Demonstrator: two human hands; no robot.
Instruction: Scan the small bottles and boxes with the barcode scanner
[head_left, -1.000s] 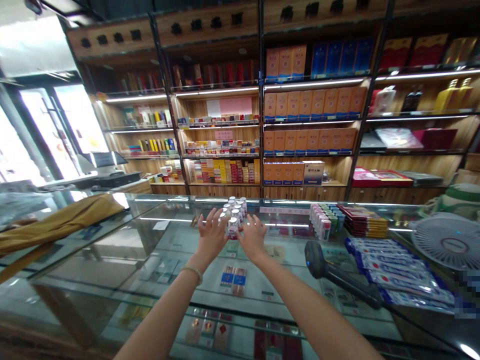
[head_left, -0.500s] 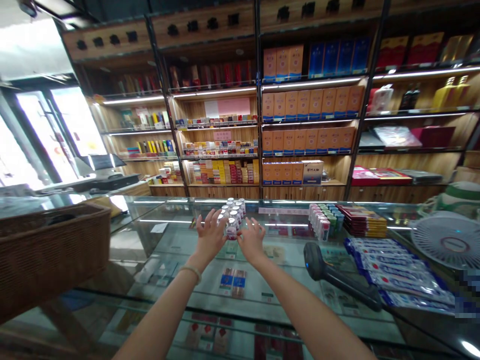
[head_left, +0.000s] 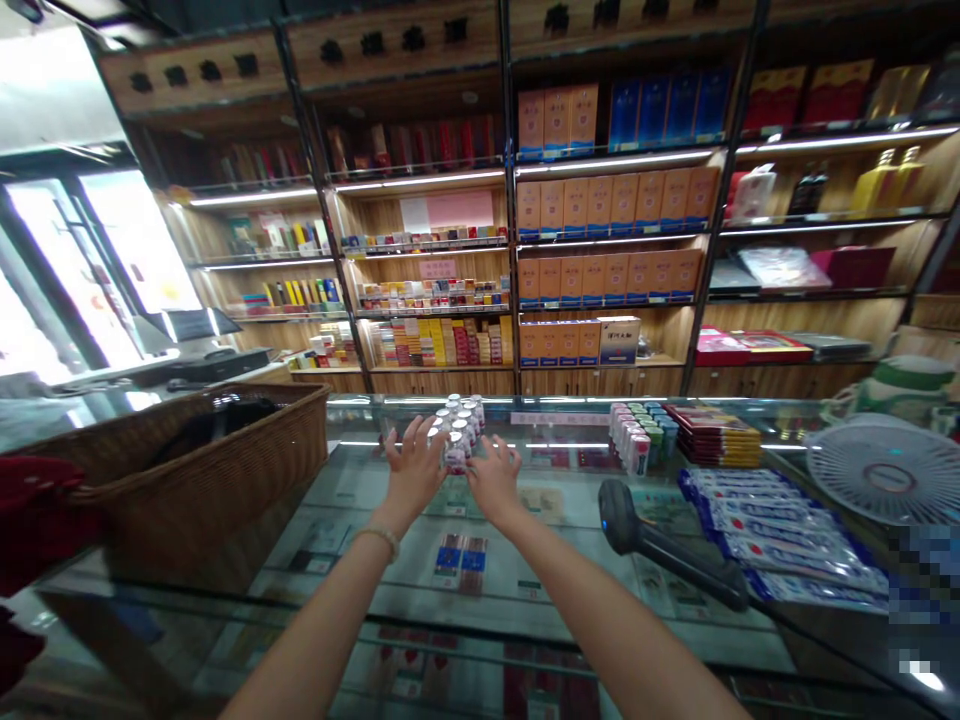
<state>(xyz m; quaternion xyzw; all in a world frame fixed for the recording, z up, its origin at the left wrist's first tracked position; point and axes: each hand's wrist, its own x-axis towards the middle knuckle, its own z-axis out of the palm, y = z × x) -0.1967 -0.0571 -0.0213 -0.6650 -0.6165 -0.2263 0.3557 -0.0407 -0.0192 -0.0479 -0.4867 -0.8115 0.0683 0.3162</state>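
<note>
Small bottles with white caps [head_left: 455, 440] stand upright in close rows on the glass counter [head_left: 360, 505]. Left of these rows is my left hand [head_left: 415, 468], its fingers spread and slightly curved, with a bracelet at the wrist. On the other side my right hand [head_left: 495, 478] has its fingers apart, its thumb close to the front bottle. Whether either hand touches the bottles I cannot tell. Neither is closed round anything.
A wicker basket [head_left: 217, 485] is at the left, beside red cloth [head_left: 45, 515]. To the right are small tubes in rows [head_left: 637, 435], stacked red-and-gold packs [head_left: 716, 434], a barcode scanner [head_left: 667, 550], blue-white packets [head_left: 780, 540] and a fan [head_left: 885, 475]. Stocked shelves stand behind.
The wicker basket has shifted right and further over the counter, and red cloth has come in at the left edge. The view has moved slightly; my hands stay beside the bottles.
</note>
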